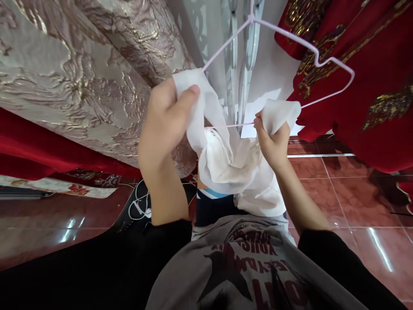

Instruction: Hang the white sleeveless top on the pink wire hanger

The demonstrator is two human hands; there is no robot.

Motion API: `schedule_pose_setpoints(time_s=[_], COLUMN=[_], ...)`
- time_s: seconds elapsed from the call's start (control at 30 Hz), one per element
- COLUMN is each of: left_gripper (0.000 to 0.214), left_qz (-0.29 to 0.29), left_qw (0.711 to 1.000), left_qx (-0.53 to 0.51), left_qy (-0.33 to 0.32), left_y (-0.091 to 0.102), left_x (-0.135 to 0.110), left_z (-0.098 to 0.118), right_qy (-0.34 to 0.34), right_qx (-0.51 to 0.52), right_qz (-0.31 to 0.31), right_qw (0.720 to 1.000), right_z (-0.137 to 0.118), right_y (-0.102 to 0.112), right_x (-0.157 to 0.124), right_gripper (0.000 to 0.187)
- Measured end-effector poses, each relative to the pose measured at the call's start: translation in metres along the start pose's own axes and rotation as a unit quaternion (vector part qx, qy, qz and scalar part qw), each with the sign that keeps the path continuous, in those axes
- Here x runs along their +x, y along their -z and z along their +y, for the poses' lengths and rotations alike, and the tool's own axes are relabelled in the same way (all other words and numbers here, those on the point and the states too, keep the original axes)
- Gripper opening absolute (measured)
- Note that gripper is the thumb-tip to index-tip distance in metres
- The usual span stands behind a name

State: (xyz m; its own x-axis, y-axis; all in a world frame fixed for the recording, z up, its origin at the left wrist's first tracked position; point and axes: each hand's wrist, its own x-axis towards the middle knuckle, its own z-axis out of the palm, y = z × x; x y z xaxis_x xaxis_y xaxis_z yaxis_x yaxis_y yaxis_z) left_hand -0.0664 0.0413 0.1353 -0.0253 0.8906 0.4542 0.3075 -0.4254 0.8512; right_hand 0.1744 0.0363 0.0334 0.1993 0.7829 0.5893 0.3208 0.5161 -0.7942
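A thin pink hanger [251, 19] hangs in front of me, with a sheer white garment [213, 165] draped over its left arm and lower bar. My left hand [166, 120] is closed on the garment's upper left part, thumb lying on the cloth. On the other side, my right hand [274, 140] pinches a folded white piece of the same garment around the hanger's lower bar. The rest of the cloth droops in loose folds between my hands and down over my lap. What kind of garment it is I cannot make out.
A beige and gold brocade gown [97, 73] hangs close on the left. Red garments with gold sequins [371, 86] hang on the right. Behind the hanger is a white ornamented door [232, 60]. White earphones [142, 209] lie on a black surface above the red tiled floor [358, 198].
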Motion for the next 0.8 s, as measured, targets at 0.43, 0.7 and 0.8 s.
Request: schedule_pose_setpoints(time_s=[0.43, 0.7, 0.8], left_gripper=[0.049, 0.038, 0.038], left_qz=[-0.018, -0.031, -0.03], left_qw=[0.962, 0.97, 0.976], left_qx=[0.268, 0.24, 0.216], left_qy=[-0.046, -0.006, -0.003], left_y=[0.022, 0.028, 0.023], left_x=[0.017, 0.015, 0.016], left_z=[0.002, 0.009, 0.004], right_qy=[-0.287, -0.19, -0.11], right_qx=[0.06, -0.277, -0.345], right_qz=[0.154, -0.067, -0.159], right_qw=[0.944, 0.94, 0.919], right_z=[-0.001, -0.081, -0.113], right_y=[0.111, 0.108, 0.091], right_x=[0.082, 0.134, 0.132], right_gripper=[0.029, 0.038, 0.041])
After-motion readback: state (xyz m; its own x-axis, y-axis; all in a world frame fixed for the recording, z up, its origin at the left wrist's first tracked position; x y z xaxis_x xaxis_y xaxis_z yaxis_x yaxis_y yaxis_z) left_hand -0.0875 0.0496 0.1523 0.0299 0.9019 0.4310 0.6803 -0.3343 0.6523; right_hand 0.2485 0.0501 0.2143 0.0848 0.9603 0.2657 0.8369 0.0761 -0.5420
